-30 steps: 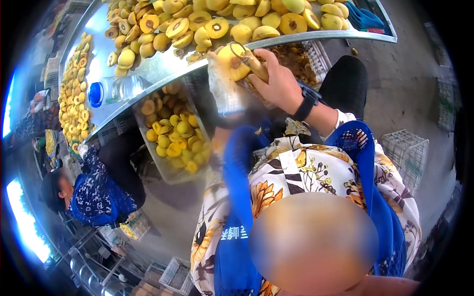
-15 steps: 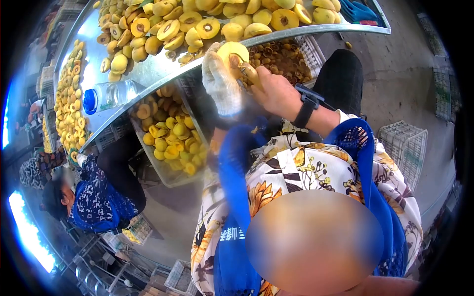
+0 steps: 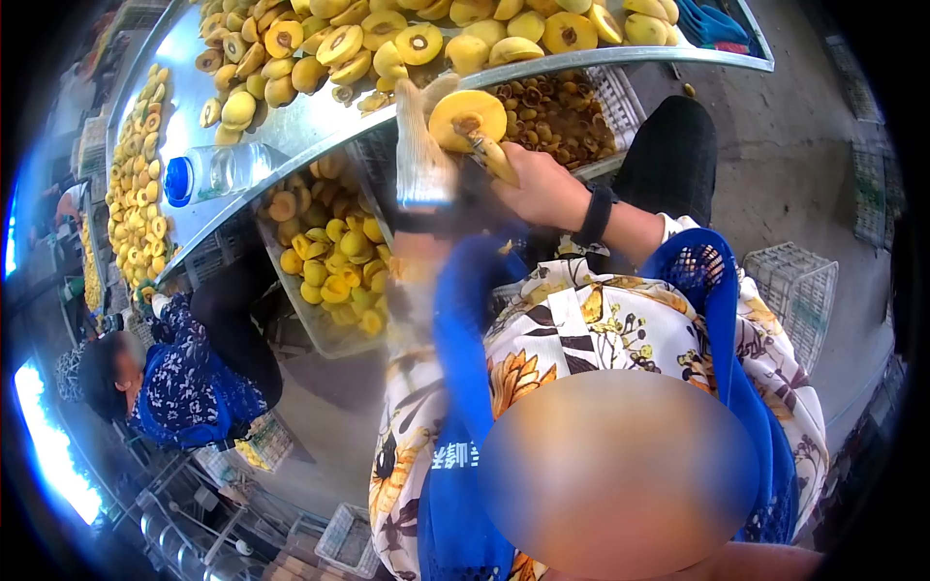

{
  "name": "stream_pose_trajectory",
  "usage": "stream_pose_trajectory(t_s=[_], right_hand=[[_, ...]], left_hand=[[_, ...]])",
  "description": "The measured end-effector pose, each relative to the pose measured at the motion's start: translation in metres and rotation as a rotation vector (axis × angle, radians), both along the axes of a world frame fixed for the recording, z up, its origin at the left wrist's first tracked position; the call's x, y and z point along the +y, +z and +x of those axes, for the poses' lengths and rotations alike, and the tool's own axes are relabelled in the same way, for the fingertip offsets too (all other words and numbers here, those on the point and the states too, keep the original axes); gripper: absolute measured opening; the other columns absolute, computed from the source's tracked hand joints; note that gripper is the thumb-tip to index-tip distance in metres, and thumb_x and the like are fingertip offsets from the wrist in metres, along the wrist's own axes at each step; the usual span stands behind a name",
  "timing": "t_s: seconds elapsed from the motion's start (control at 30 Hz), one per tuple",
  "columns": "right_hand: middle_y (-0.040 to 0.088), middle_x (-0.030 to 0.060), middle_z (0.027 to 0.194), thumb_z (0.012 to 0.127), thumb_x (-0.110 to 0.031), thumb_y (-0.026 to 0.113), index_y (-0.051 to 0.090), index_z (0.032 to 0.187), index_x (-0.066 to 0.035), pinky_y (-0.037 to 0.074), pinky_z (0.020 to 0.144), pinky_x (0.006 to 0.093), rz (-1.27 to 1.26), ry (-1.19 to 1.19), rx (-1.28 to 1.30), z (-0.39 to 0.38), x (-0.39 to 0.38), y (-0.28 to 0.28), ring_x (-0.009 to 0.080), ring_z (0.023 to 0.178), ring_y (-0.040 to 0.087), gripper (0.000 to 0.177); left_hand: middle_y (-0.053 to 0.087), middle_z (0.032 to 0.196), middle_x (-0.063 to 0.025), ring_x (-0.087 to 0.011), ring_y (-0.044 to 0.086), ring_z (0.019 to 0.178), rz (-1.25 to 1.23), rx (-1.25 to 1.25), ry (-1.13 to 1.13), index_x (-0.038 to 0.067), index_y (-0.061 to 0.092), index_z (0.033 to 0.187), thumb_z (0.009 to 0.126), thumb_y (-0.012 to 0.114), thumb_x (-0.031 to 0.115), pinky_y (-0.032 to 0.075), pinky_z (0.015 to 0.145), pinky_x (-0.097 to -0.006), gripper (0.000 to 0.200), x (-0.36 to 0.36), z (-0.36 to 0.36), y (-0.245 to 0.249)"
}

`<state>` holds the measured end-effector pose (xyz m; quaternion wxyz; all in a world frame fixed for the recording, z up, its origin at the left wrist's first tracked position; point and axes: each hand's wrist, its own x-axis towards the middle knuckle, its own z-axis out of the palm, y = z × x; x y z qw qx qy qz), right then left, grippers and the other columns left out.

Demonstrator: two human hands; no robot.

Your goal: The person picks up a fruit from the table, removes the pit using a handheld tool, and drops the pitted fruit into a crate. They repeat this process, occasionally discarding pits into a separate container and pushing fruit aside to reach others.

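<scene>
A halved yellow peach, cut face toward me, is held at the edge of the metal table in my left hand. That hand wears a pale knitted glove, smeared by motion, and part of its fingers is hidden behind the fruit. My bare right hand is closed around a pitting tool with a yellowish handle. Its metal tip touches the brown hollow in the middle of the peach half. Beyond the table's rim lies a heap of peach halves, several with brown centres showing.
A crate of brown pit pieces stands under the table's edge. Left of it is a bin of peach halves. A water bottle lies on the metal table. Another person sits at the left; a crate stands right.
The peach half and tool have shifted slightly right and down, and the cut face has turned. My gloved left hand is now more blurred. The view has shifted slightly.
</scene>
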<state>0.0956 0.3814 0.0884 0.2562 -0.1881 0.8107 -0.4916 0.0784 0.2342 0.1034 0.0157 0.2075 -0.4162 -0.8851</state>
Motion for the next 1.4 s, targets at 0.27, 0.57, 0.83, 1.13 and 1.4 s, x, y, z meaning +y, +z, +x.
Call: stream_pose_trajectory(t_s=[0.27,0.57,0.83,1.13,1.4], right_hand=[[0.053,0.0039,0.062,0.083,-0.011,0.053,0.047,0.103,-0.004,0.038,0.034,0.0254,-0.146,-0.056,-0.490,0.011,-0.005,0.019,0.0110,0.039,0.048,0.022],[0.043,-0.0005,0.059,0.084,-0.003,0.050,0.049,0.097,-0.008,0.022,0.032,0.0179,-0.749,-0.042,-1.207,0.012,0.010,0.009,0.0037,0.036,0.029,0.014],[0.038,-0.0013,0.058,0.091,-0.004,0.043,0.047,0.103,-0.008,0.020,0.030,0.0187,-1.103,0.138,-1.244,-0.004,0.018,-0.001,0.0036,0.035,0.026,0.014],[0.060,0.0271,0.078,0.076,-0.022,0.063,0.052,0.099,0.004,0.047,0.071,0.0462,0.472,0.105,0.189,-0.030,0.062,-0.082,0.0428,0.078,0.058,0.037],[0.057,0.0255,0.073,0.076,-0.020,0.064,0.050,0.084,0.000,0.045,0.063,0.0445,0.217,0.178,0.061,-0.021,0.031,-0.015,0.0431,0.071,0.056,0.026]], left_hand=[[0.059,0.083,-0.0071,-0.0158,0.058,0.073,-0.044,0.005,0.109,0.003,0.056,0.098,0.091,0.054,0.034,0.050,0.064,-0.0279,0.032,0.021,0.012,0.001],[0.057,0.067,-0.0012,-0.0070,0.052,0.055,-0.189,-0.014,0.027,0.004,0.063,0.090,0.090,0.056,0.027,0.041,0.049,-0.0196,0.025,0.019,0.002,-0.026],[0.060,0.080,-0.0108,-0.0255,0.060,0.063,0.428,-0.152,0.116,0.007,0.052,0.097,0.089,0.042,0.055,0.050,0.058,-0.0347,0.049,0.017,-0.001,-0.019],[0.064,0.096,-0.0133,-0.0255,0.062,0.083,-1.213,-0.520,0.477,0.000,0.060,0.107,0.081,0.062,0.046,0.049,0.075,-0.0366,0.053,-0.139,0.103,-0.038],[0.063,0.097,-0.0181,-0.0355,0.060,0.091,-2.055,-0.217,0.133,0.013,0.057,0.112,0.076,0.057,0.056,0.048,0.076,-0.0434,0.056,-0.075,-0.052,-0.006]])
